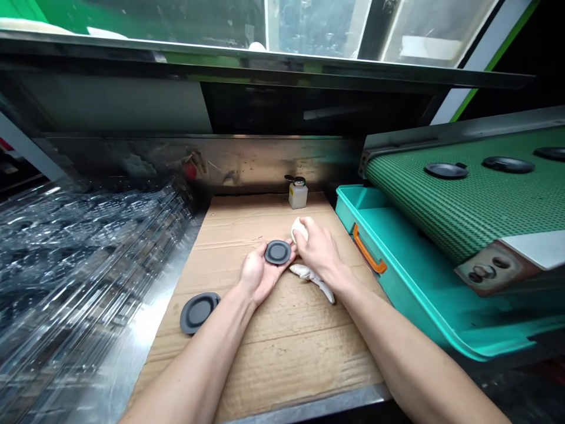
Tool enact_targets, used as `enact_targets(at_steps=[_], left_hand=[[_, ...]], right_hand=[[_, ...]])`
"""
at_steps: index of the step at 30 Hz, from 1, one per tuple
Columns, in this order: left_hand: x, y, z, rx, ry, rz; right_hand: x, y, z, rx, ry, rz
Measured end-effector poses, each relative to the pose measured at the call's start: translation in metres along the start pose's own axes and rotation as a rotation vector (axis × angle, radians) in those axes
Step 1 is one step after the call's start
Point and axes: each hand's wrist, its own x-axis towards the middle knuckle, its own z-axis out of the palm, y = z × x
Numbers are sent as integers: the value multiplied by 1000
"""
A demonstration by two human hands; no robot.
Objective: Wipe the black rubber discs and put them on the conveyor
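Observation:
My left hand point(260, 272) is palm up, its fingers and thumb round the edge of a dark grey round plastic lid point(278, 252). The lid's ringed face is turned up. Just to the right, my right hand point(318, 244) pinches a white round pad point(299, 231), whose exact kind I cannot tell. The pad is close to the lid's far right side. Below my right hand a crumpled whitish cloth point(311, 277) lies on the cardboard sheet point(300, 353). Another dark grey lid point(198, 312) rests on the cardboard to the left of my left forearm.
A small whitish bottle point(298, 194) with a flipped-up cap stands at the cardboard's back. Stacked clear plastic trays point(88, 253) fill the left. On the right are a teal bin point(397, 282) with an orange handle point(368, 250) and a green conveyor belt point(485, 206) carrying several black parts point(445, 171).

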Motion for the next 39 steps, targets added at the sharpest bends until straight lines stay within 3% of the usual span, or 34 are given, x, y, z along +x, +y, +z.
enact_targets(at_steps=[3, 8, 12, 14, 16, 20, 22, 26, 31, 34, 39], left_hand=[[-1, 5, 0, -50, 28, -32], [-2, 9, 1, -153, 53, -53], [-4, 8, 0, -148, 31, -50], [-5, 8, 0, -111, 6, -34], [-6, 8, 0, -78, -16, -4], [-6, 9, 0, -34, -1, 66], [-4, 10, -1, -37, 25, 77], [0, 11, -4, -75, 46, 66], [3, 7, -5, -23, 86, 95], [3, 5, -4, 0, 97, 120], [0, 6, -4, -12, 102, 131]], right_hand=[[4, 18, -3, -2, 28, 25], [1, 29, -12, -222, -62, 71], [-3, 25, -16, -331, 106, -20], [-4, 22, -19, -299, 133, -57], [-6, 19, -24, -201, 0, -126], [-13, 17, -29, 28, -477, -315], [-15, 16, -29, 45, -550, -331], [-14, 15, -28, 97, -416, -316], [11, 14, -26, 257, 30, -143], [53, 14, -28, 193, 198, -34], [139, 7, -41, 16, 215, 27]])
